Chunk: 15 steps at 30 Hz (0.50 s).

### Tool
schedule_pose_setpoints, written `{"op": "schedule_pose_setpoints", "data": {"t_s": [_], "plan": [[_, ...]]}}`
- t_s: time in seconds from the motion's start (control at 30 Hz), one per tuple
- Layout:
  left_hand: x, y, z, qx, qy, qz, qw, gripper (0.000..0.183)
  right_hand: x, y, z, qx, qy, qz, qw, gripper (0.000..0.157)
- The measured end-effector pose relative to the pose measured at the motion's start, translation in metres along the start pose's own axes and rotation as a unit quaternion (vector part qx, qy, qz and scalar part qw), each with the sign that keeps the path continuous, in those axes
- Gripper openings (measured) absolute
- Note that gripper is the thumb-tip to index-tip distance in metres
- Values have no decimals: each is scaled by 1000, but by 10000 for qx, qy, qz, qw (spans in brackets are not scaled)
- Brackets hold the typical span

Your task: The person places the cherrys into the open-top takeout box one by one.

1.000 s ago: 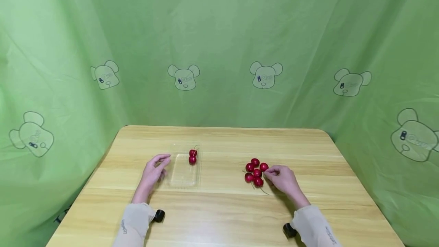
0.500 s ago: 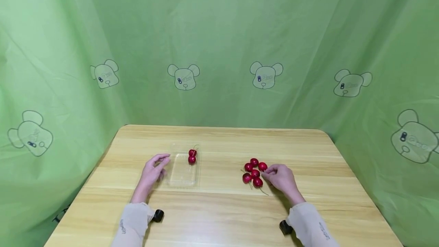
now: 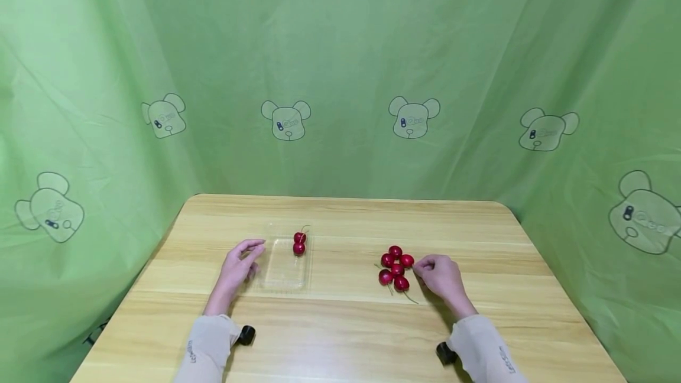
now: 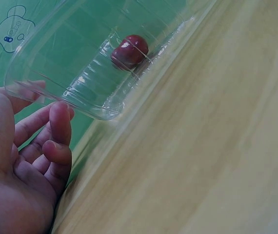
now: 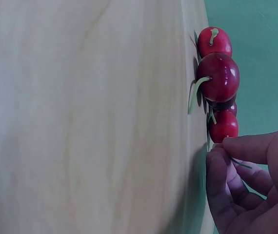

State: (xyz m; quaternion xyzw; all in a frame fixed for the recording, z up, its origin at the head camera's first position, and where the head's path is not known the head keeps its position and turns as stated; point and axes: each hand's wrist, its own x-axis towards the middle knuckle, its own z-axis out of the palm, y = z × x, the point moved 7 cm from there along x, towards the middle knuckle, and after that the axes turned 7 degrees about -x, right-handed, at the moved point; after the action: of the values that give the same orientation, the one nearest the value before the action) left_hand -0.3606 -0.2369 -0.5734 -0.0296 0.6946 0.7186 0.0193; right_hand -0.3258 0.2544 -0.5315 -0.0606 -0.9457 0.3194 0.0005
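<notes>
My right hand [image 3: 440, 276] pinches the thin green stem [image 5: 241, 164] of a red cherry [image 5: 224, 127] between thumb and forefinger. That cherry [image 3: 407, 260] sits at the right side of a small cluster of cherries [image 3: 397, 269] on the table. Beside a clear plastic tray [image 3: 282, 284], my left hand [image 3: 236, 263] has its fingers loosely bent, the fingertips right at the tray's left wall. Two cherries [image 3: 299, 243] lie together in the tray's right part, one with its stem pointing up. Through the plastic, part of a left finger shows in the left wrist view.
A light wood table [image 3: 340, 336] carries everything. Green curtains [image 3: 340, 46] with bear-head prints hang behind it and at both sides. Between tray and cherry cluster lies a stretch of bare wood.
The right hand's fingertips have shifted slightly and now overlap the cluster less in the head view. The cherry at its fingertips sits slightly lower left. The left hand stays by the tray.
</notes>
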Motion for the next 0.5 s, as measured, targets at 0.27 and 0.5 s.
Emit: {"op": "schedule_pose_setpoints", "data": {"t_s": [0.27,0.5], "plan": [[-2,1,1,32,90,205,9997,44,2,-4,-4,-68,68,-66,9999,14],[-3,1,1,34,106,236,9997,41,3,-10,-10,-69,136,-124,9998,17]]}}
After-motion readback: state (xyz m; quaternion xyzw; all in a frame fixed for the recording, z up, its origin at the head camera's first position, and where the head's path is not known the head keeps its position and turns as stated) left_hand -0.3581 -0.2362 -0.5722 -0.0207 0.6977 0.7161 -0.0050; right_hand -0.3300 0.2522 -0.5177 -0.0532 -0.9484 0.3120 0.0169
